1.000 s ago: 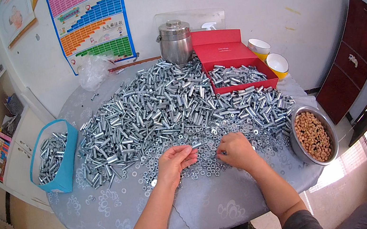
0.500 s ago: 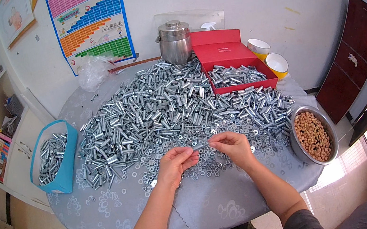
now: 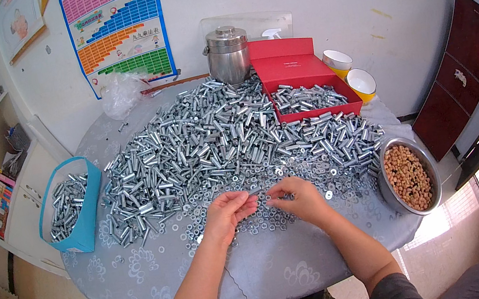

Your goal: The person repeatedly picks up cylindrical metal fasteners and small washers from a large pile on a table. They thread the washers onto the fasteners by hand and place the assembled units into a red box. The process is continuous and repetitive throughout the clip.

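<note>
My left hand pinches a short silver metal sleeve between thumb and fingers, its end pointing right. My right hand is close beside it, thumb and fingertips pressed together; anything between them is too small to make out. Beneath both hands lies a spread of loose washers and nuts. Just beyond them rises a large heap of similar metal sleeves, which covers much of the table.
A blue box of sleeves stands at the left, an open red box of them behind. A metal bowl of brown nut-like pieces sits at the right edge. A steel canister, two yellow-white cups and a plastic bag stand at the back.
My right hand has drawn away from the sleeve's right end and dropped slightly lower and to the left, fingers bent more. My left hand keeps its hold on the sleeve, nearly still.
</note>
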`<state>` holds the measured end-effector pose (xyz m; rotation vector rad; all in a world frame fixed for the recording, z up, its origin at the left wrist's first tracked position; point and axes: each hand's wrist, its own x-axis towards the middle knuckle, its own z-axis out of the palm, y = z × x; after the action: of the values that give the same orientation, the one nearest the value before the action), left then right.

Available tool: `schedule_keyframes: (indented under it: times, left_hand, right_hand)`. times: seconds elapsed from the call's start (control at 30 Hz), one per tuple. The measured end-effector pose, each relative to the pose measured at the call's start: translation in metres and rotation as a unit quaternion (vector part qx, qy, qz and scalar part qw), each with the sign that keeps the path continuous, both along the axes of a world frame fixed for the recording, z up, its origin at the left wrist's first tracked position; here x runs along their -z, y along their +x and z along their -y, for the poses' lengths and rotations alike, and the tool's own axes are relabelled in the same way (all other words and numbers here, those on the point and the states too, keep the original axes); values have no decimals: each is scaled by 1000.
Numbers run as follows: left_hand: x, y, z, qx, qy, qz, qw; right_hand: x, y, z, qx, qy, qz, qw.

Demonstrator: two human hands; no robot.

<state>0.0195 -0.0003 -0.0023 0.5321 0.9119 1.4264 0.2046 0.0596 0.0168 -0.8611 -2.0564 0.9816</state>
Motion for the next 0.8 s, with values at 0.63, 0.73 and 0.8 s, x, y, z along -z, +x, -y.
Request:
schedule_keyframes:
  times: [0.63, 0.73, 0.8]
  left_hand:
    - [-2, 1, 0, -1, -13, 9, 1000]
    - [-2, 1, 1, -1, -20, 1, 1000]
    - [0, 0, 0, 6, -20, -6, 1000]
  right_hand:
    - [-4, -6, 4, 9, -123, -216, 969]
    - [-5, -5, 3, 4, -36, -154, 987]
    - [-7, -4, 3, 7, 22, -122, 992]
